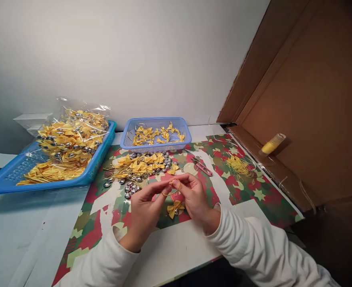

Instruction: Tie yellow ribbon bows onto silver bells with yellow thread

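A thin gold elastic cord loop (172,187) is pinched between the left hand (143,211) and right hand (194,197), both closed narrowly on it, with a small yellow satin ribbon bow (175,208) dangling beneath. They work over a red-green-cream camouflage-print mat (254,195) on a white table (14,235). Beyond lie a heap of yellow bows and silver bells (143,165), a small pale-blue mesh basket (155,133), a larger blue plastic tray (83,175), a white wall (134,52) and brown cardboard (313,99).

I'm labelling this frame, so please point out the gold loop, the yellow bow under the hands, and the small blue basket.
Gold loop (173,187), head view, on the cord arc between the fingertips.
Yellow bow (174,208), head view, on its knot.
Small blue basket (155,147), head view, on its front wall.
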The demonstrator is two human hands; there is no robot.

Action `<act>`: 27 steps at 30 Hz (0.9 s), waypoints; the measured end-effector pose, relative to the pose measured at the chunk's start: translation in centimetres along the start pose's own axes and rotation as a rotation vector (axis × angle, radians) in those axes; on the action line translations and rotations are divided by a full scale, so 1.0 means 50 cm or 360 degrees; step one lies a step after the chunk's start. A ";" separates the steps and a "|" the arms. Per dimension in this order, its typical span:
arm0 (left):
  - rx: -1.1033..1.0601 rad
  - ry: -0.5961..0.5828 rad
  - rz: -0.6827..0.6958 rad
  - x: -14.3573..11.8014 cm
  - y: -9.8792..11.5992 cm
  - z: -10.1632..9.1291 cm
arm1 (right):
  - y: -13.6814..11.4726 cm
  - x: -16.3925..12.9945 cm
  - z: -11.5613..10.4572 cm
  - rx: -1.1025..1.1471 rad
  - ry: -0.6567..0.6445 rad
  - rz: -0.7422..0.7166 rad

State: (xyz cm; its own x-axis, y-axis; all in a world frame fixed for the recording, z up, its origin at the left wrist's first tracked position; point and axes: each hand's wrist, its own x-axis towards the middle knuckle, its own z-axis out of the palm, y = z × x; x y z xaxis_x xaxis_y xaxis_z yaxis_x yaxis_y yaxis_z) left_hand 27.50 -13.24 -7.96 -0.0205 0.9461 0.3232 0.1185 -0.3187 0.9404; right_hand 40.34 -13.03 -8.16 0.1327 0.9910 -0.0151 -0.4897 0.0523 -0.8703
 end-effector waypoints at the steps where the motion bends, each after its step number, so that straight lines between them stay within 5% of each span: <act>1: 0.0031 -0.0010 0.0058 -0.001 0.000 0.000 | 0.001 0.001 -0.001 -0.0013 0.0008 -0.0023; 12: 0.0333 0.0000 0.0356 -0.002 0.008 -0.002 | 0.006 0.002 -0.005 -0.0085 -0.0006 -0.0120; 27: 0.0327 0.0011 0.0405 -0.001 0.008 -0.001 | -0.001 -0.001 -0.008 -0.0085 -0.0017 -0.0075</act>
State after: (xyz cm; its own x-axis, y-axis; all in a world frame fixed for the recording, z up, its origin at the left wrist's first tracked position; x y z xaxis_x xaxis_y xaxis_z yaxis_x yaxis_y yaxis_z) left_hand 27.50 -13.43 -7.58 0.0286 0.8368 0.5468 0.3189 -0.5261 0.7884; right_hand 40.68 -13.15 -8.32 0.1450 0.9889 0.0318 -0.4365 0.0927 -0.8949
